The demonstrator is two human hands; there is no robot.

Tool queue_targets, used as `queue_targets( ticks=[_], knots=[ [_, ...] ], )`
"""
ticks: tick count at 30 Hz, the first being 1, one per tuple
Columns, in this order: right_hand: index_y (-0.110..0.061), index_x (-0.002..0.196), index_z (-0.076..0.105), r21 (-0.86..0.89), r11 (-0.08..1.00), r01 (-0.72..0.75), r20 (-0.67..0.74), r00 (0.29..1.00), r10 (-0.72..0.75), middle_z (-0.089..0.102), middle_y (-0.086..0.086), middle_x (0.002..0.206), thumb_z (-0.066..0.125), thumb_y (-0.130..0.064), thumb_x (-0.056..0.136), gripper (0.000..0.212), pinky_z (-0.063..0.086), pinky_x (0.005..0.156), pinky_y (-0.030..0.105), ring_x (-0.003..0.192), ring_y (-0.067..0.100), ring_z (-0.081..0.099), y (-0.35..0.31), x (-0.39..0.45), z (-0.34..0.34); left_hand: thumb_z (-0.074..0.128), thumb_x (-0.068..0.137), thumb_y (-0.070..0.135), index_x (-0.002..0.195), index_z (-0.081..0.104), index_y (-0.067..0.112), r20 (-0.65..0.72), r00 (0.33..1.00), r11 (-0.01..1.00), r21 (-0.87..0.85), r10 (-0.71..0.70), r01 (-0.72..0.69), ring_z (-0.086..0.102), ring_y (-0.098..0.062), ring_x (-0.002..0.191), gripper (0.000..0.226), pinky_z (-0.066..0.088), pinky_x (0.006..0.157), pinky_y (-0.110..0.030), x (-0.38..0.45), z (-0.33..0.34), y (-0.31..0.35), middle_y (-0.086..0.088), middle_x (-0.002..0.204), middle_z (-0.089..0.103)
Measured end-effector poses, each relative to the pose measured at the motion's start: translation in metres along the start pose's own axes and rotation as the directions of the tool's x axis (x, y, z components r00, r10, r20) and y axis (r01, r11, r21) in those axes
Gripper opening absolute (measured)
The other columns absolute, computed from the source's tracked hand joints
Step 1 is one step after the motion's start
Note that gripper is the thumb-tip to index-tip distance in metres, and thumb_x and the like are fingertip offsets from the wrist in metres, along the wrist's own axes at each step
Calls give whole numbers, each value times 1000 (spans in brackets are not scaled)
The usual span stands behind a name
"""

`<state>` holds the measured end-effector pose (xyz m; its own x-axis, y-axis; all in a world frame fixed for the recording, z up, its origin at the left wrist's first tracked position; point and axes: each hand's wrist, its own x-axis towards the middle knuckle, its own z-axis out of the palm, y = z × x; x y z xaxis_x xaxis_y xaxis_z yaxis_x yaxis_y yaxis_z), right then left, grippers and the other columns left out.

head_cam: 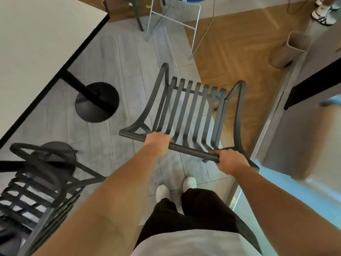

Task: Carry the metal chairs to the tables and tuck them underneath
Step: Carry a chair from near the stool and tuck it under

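A dark metal chair [186, 109] with a slatted seat and back is in front of me, over the grey floor. My left hand [156, 143] and my right hand [230, 161] both grip its top back rail, one at each end. A white table [36, 43] with a black edge stands at the upper left on a black post and round base [96, 102]. A second dark slatted metal chair [36, 185] stands at the lower left beside that table.
A pale wire-frame stool [173, 23] stands ahead on the floor. A beige bin [289, 48] sits at the upper right by a grey counter [304, 108]. Another person's shoes [323, 13] show at the top right. My own white shoes [175, 187] are below the chair.
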<state>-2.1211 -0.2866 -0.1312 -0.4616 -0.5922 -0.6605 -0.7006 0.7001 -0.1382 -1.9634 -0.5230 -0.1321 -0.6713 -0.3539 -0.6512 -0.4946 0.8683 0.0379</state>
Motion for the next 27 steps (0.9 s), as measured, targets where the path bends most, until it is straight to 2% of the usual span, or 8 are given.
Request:
queue_targets(
  ticks=[2,5,7,10,15,20,24,27],
  knots=[
    [-48,146,48,-47,999,28,-7,1000,-28,68,-3,102,52,-34,104,44,60,86,35,86,19,67,2,-1,0,52,102,16,137,64,41,3,1000,999,-27,-25,25,57,-22,87,45,47,77,-35,-10,7,1,0,110,69],
    [-49,147,46,-138,988,71,-5,997,-72,69,-2,107,50,-33,104,47,58,84,34,91,20,67,5,-2,0,53,103,16,144,58,41,16,998,996,-60,-65,66,64,-27,105,48,52,90,-39,-26,17,10,-4,121,67],
    [-49,147,47,-160,981,112,10,994,-112,69,-2,108,51,-32,103,48,58,86,34,92,19,68,9,1,-3,54,104,17,146,56,40,28,995,991,-90,-91,94,64,-28,110,48,53,96,-41,-33,25,14,-6,126,65],
    [-47,146,49,-194,964,182,30,983,-180,70,-3,107,50,-31,103,47,58,88,33,93,18,67,12,4,-10,54,104,19,143,60,33,42,986,977,-135,-159,163,61,-24,95,42,53,94,-40,-40,31,21,-5,115,66],
    [-43,146,50,-270,908,321,106,947,-303,68,-3,107,51,-28,104,44,54,91,33,85,15,59,22,16,-30,53,106,16,134,63,22,48,947,919,-232,-317,319,54,-22,89,30,51,93,-38,-58,30,49,-3,97,55],
    [-46,145,51,-390,813,433,162,901,-402,70,-1,109,49,-25,102,48,56,89,36,94,21,68,33,24,-42,50,105,19,144,57,39,108,909,841,-348,-404,415,58,-24,91,44,49,82,-37,-77,48,81,-1,100,57],
    [-49,146,49,-479,730,487,212,872,-442,68,0,115,49,-24,102,50,57,90,38,100,23,68,33,29,-52,49,104,18,148,51,44,167,868,765,-414,-468,493,65,-26,109,51,52,89,-37,-92,64,111,-3,119,66],
    [-51,144,50,-517,676,525,242,847,-473,69,-1,115,49,-23,102,50,57,92,38,102,22,67,30,36,-59,48,104,18,148,51,43,202,841,707,-463,-502,534,64,-27,110,51,52,88,-37,-99,73,128,-4,120,65]
  ],
)
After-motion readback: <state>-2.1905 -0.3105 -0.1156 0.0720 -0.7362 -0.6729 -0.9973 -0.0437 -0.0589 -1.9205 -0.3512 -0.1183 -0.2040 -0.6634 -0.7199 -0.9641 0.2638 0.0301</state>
